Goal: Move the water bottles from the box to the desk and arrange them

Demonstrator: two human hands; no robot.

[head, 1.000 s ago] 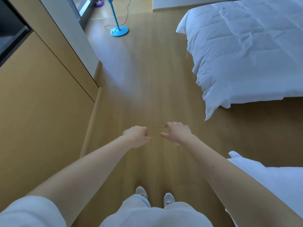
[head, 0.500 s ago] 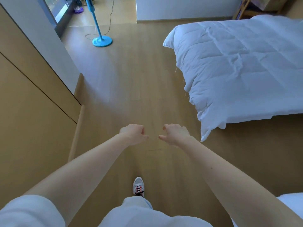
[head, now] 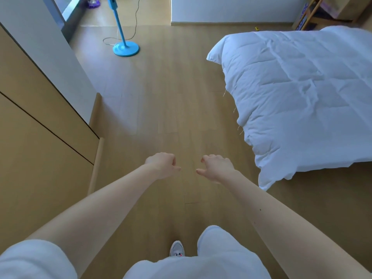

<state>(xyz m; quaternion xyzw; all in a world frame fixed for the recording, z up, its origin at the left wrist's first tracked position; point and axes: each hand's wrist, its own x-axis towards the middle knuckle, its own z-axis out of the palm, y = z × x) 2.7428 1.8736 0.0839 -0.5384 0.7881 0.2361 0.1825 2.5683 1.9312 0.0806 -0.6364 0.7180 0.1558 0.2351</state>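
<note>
No water bottle, box or desk shows in the head view. Both my arms stretch forward over the wooden floor (head: 161,101). My left hand (head: 162,165) hangs with its fingers loosely curled under and holds nothing. A short gap to its right, my right hand (head: 216,168) is also empty, fingers loosely bent and thumb pointing left. One grey shoe (head: 177,249) shows below, between my white trouser legs.
A bed with a white duvet (head: 298,97) fills the right side. Wooden cabinet fronts (head: 40,137) and a grey wall line the left. A blue fan stand (head: 125,48) with its cable stands far ahead. A wooden rack with boxes (head: 314,13) sits at the top right.
I have walked forward along the floor: the bed and the fan stand have come closer and lower in view. Both hands stay empty and held out in front.
</note>
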